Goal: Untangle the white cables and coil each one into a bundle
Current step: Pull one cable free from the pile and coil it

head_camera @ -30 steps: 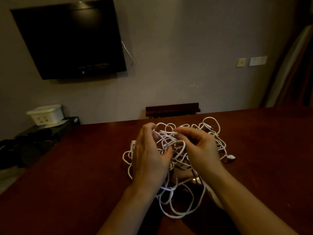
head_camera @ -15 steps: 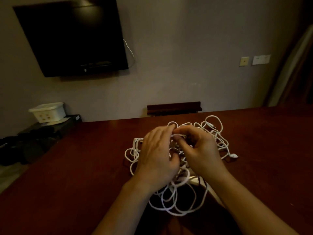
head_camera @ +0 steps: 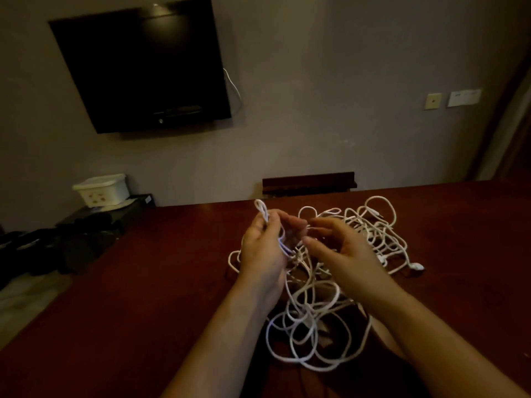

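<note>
A single head-worn camera looks forward and down from above the person's own forearms, close enough that both arms fill the lower frame and the fingers (head_camera: 290,225) sit near the middle. Beyond the fingers the dark red worktop (head_camera: 143,282) runs to its far edge, with the wall and a mounted television (head_camera: 143,70) above and to their left. The wide lens bends the frame's edges, and there is no second view to share the scene.
</note>
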A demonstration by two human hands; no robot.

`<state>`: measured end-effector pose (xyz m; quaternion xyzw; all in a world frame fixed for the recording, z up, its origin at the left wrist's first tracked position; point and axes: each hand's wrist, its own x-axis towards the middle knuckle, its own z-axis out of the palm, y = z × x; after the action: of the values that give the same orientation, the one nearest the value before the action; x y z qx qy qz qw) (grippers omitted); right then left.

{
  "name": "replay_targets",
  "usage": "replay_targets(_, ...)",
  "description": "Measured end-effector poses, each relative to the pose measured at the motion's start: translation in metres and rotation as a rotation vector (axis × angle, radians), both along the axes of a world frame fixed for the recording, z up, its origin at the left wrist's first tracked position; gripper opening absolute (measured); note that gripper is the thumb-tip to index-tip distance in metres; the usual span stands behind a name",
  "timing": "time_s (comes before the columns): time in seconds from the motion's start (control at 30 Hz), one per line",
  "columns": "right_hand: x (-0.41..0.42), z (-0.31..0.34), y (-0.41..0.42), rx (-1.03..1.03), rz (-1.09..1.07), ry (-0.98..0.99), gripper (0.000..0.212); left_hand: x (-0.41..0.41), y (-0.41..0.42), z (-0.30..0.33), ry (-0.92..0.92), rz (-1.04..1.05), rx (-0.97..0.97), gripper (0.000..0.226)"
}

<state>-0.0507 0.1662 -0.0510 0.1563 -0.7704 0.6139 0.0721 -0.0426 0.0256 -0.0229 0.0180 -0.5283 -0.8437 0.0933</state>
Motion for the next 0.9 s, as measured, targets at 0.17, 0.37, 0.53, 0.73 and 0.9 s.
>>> replay_targets(0.17, 0.007, 0.007, -0.002, 0.034, 0.160, 0.007, 0.031, -0.001, -0.008, 0.005, -0.094, -0.101, 0.252, 0.025)
replay_targets(0.37, 0.000, -0.002, 0.000, 0.558, -0.028, 0.120, 0.047, 0.003, -0.005, 0.005, -0.077, 0.031, -0.060, 0.041)
replay_targets(0.53, 0.009, 0.001, 0.000, 0.737, -0.255, 0.518, 0.022, 0.001, -0.011, -0.006, 0.038, 0.197, -0.844, 0.039)
replay_targets(0.73, 0.006, 0.000, 0.000, 0.562, -0.337, 0.670, 0.034, 0.005, -0.012, -0.003, -0.037, -0.068, -0.761, 0.030)
replay_targets(0.9, 0.008, 0.005, -0.001, 0.398, -0.534, 0.573, 0.048, 0.012, -0.009, 0.000, 0.011, -0.167, -0.694, 0.023)
